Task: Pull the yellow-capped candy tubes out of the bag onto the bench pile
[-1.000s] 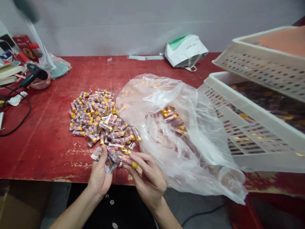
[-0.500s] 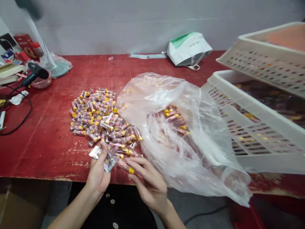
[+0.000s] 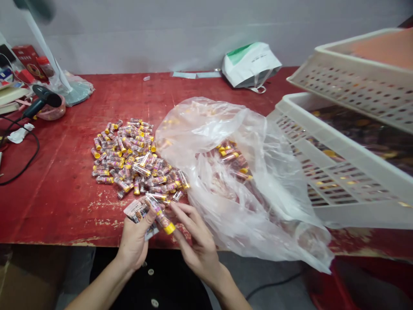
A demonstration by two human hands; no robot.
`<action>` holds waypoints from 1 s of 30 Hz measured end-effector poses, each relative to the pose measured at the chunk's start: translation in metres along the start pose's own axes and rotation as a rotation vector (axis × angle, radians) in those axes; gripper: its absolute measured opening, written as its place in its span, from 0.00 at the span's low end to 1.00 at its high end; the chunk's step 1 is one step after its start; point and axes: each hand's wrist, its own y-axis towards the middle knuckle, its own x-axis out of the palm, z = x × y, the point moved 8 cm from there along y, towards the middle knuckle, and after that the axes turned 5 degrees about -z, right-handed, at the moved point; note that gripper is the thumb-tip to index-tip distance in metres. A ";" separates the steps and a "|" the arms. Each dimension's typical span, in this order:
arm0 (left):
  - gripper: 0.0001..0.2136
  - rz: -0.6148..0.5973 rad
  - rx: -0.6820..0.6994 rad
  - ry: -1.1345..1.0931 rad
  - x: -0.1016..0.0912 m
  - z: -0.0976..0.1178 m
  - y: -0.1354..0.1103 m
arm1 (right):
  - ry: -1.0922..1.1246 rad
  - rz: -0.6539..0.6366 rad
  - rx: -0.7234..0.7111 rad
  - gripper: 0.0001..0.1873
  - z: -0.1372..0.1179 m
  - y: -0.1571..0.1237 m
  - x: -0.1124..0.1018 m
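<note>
A heap of small yellow-capped tubes (image 3: 132, 157) lies on the red table (image 3: 64, 189). At the table's near edge my left hand (image 3: 135, 241) is closed on a small stack of printed labels (image 3: 137, 212). My right hand (image 3: 195, 247) pinches one yellow-capped tube (image 3: 160, 215) against those labels, its yellow cap pointing toward me. A big clear plastic bag (image 3: 245, 185) with more tubes inside lies just right of my hands.
Two stacked white perforated crates (image 3: 342, 129) stand at the right. A white and green bag (image 3: 250, 64) sits at the back. At the far left are a black handheld tool (image 3: 40, 101) with its cable, books and a red box (image 3: 27, 58).
My right hand has turned the tube from lying across to slanting, and brought it onto the labels in my left hand. Both hands shifted slightly left.
</note>
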 end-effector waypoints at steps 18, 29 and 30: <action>0.10 0.202 0.079 -0.018 -0.040 0.050 0.043 | -0.599 0.159 0.328 0.21 0.098 0.101 -0.055; 0.03 0.203 -0.037 -0.178 -0.023 0.015 0.034 | -0.593 0.008 0.453 0.07 0.147 0.082 -0.135; 0.04 0.204 -0.027 -0.198 -0.020 0.012 0.035 | -0.528 -0.009 0.423 0.08 0.129 0.072 -0.110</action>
